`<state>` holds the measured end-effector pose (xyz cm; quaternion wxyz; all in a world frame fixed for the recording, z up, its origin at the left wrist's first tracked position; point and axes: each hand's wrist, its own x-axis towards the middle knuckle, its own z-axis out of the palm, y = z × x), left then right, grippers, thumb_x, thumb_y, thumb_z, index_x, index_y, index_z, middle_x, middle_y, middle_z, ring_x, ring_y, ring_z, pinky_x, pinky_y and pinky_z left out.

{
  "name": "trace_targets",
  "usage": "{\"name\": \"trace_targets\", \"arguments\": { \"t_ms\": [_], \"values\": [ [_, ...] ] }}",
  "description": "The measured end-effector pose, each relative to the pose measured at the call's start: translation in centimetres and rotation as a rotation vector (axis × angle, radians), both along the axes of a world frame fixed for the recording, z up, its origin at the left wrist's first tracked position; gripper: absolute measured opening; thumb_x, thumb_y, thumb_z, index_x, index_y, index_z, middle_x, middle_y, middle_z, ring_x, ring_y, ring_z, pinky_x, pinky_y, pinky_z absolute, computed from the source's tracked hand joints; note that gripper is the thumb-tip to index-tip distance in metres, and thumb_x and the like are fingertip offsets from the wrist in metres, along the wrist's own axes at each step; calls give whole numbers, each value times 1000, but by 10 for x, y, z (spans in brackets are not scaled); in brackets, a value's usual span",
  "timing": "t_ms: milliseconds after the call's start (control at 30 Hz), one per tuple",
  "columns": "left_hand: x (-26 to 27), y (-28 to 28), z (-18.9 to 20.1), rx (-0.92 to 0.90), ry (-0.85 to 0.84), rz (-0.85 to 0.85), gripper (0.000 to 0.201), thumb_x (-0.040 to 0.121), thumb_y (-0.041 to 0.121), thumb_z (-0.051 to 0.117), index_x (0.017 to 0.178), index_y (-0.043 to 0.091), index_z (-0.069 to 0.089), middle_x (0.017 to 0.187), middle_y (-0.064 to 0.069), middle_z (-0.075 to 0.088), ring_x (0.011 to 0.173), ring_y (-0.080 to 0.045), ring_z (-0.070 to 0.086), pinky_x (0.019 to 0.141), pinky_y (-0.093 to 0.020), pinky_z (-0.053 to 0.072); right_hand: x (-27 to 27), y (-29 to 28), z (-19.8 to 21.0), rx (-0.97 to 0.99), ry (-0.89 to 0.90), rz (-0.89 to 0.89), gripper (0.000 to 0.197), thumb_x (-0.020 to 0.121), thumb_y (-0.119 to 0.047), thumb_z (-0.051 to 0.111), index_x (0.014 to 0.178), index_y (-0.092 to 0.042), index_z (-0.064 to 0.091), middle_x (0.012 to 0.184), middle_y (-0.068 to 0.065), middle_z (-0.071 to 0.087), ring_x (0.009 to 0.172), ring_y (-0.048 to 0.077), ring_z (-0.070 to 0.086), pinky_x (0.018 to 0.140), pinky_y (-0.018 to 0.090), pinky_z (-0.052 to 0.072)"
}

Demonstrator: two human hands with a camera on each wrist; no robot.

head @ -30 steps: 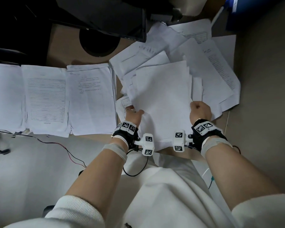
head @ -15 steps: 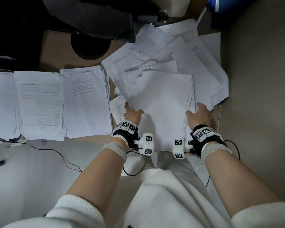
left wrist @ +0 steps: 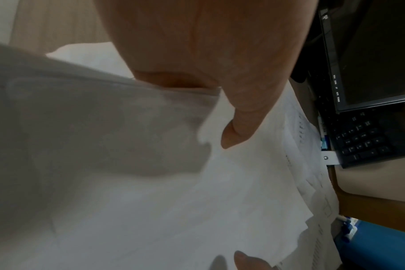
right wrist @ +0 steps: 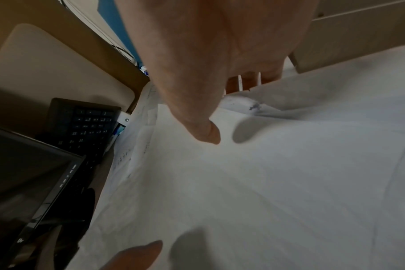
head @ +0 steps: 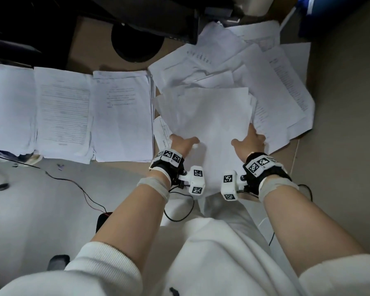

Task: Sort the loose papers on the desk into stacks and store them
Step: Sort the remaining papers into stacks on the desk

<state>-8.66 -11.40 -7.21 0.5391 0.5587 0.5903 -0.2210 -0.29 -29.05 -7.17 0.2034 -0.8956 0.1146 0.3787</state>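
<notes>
A bundle of blank white paper sheets [head: 212, 122] lies on the scattered pile of printed white papers [head: 273, 82] at the near right of the black round monitor base [head: 137, 45], held at both side edges. The left hand [head: 183, 144] grips its left edge, thumb on top and fingers tucked beneath, and the right hand [head: 249, 142] grips its right edge likewise. Three neat white paper stacks [head: 64, 112] sit in a row near-left of that base.

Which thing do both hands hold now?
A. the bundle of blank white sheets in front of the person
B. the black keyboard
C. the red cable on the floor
A: the left hand and right hand grip the bundle of white sheets at its two sides.
</notes>
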Motion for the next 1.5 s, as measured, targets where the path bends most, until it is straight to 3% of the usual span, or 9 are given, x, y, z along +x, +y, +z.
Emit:
{"name": "trace_targets", "arguments": {
  "t_ms": [133,233,533,700,833,933,1067,1267,1500],
  "values": [
    [-6,-7,-4,-29,-48,-1,85,66,29,81,134,3,38,122,-17,60,101,-34,66,87,-51,58,-4,-7,5,-11,-17,-80,52,91,-25,58,140,-11,47,137,16,50,117,37,55,89,36,44],
    [-4,-14,-1,8,-121,-47,61,71,13,79,124,1,51,118,-16,63,107,-34,64,94,-49,55,-9,-14,9,98,12,-197,27,85,-17,62,111,-9,62,110,10,68,100,32,63,85,36,51],
    [12,-2,57,113,-350,-6,30,75,-14,63,103,-2,65,99,-15,68,91,-28,62,77,-31,50,-2,-19,53,301,-92,-353,28,81,5,66,68,-9,45,69,4,49,61,21,49,57,24,43],
    [39,-5,109,229,-568,146,31,76,-19,59,73,11,54,73,0,58,69,-19,57,54,-15,47,22,-13,103,515,-252,-439,20,78,5,67,74,-6,50,73,3,55,64,21,53,70,31,44],
    [56,3,137,332,-692,155,20,68,-2,70,87,-7,68,81,-7,67,72,-21,64,64,-24,52,40,-11,141,722,-399,-395,21,76,12,68,83,-8,62,85,3,67,79,18,62,69,20,48],
    [59,8,147,323,-788,143,18,70,-18,63,84,-9,70,85,-11,65,79,-19,60,73,-32,50,46,-11,153,784,-427,-408,32,78,3,76,88,-18,54,90,-4,64,82,10,63,72,13,45],
    [48,12,150,320,-742,63,28,63,6,73,90,5,69,88,-4,64,81,-15,57,74,-29,48,49,-9,150,704,-379,-309,49,78,-12,80,116,8,57,107,9,63,100,22,62,73,16,38],
    [45,5,156,381,-817,32,23,56,-2,76,74,11,70,77,-8,68,75,-20,63,70,-34,53,35,2,157,843,-410,-328,20,81,7,70,95,-7,70,94,5,70,89,18,65,82,26,46],
    [58,22,163,381,-852,66,24,69,-1,79,76,20,71,79,4,72,75,-16,68,80,-40,59,53,5,158,883,-488,-359,27,79,-1,76,104,-1,68,99,5,72,76,1,68,64,6,48]
  ]
}}
